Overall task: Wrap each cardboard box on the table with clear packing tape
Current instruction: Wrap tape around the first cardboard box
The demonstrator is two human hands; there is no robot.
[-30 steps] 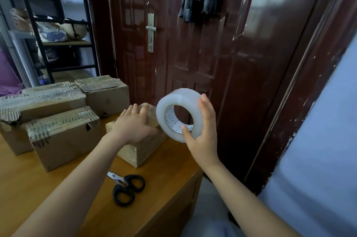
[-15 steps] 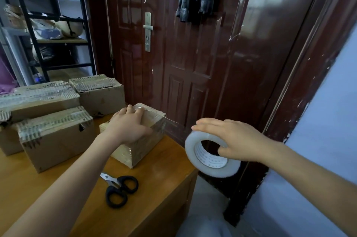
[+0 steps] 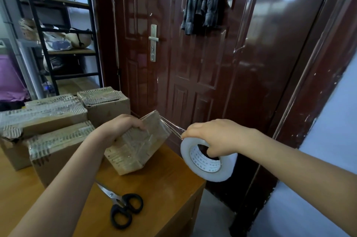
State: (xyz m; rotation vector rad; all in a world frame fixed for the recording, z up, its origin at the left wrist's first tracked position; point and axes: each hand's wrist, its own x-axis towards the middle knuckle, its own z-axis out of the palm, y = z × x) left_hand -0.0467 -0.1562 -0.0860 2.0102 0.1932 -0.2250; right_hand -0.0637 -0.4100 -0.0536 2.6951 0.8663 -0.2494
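My left hand (image 3: pixel 120 127) grips the top of a small cardboard box (image 3: pixel 138 147) and holds it tilted up on one edge near the table's right corner. Shiny clear tape covers its sides. My right hand (image 3: pixel 214 137) holds a roll of clear packing tape (image 3: pixel 209 161) just beyond the table edge, fingers hooked through its core. A short strip of tape (image 3: pixel 172 127) stretches taut from the roll to the box's upper right corner.
Three larger cardboard boxes (image 3: pixel 58 140) with torn corrugated tops sit at the left of the wooden table (image 3: pixel 164 184). Black-handled scissors (image 3: pixel 123 207) lie in front of the small box. A dark red door (image 3: pixel 193 63) stands close behind, a black shelf rack (image 3: pixel 58 34) at far left.
My left hand has tipped the small box up off its flat position. My right hand swung the roll down and over the table edge, then drew closer to the box, tape pulled taut.
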